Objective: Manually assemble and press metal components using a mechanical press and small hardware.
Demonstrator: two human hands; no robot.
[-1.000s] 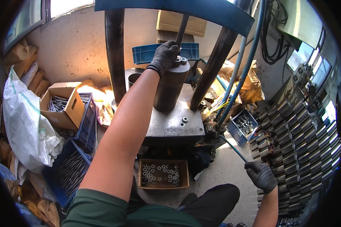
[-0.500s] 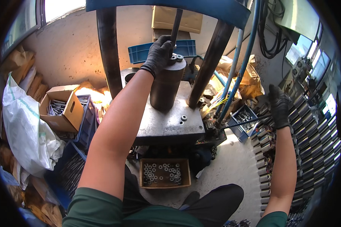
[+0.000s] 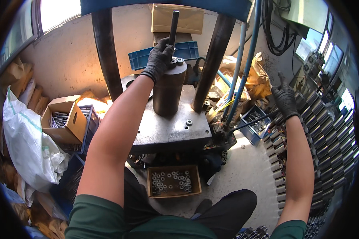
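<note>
My left hand (image 3: 158, 59), in a dark grey glove, is closed round a dark metal rod (image 3: 174, 28). The rod stands nearly upright over a thick steel cylinder (image 3: 168, 93); its lower end is hidden by the glove. Beside the hand, small metal rings (image 3: 180, 61) lie on the cylinder's top. The cylinder rests on a steel press plate (image 3: 159, 129), where another ring (image 3: 189, 122) lies. At the right, my gloved right hand (image 3: 285, 97) has a finger stretched out. A black lever (image 3: 253, 124) reaches up to the heel of that hand, its end hidden.
Dark columns (image 3: 107, 51) and a blue crossbeam (image 3: 163, 5) frame the press. Below the plate sits a box of rings (image 3: 150, 187). A cardboard box of metal pins (image 3: 73, 123) and a white sack (image 3: 26, 139) stand left. Stacked rods (image 3: 327, 139) line the right.
My right hand has risen with the lever and stretched out a finger. The left hand keeps its hold on the rod, which now leans less. The whole view has shifted slightly.
</note>
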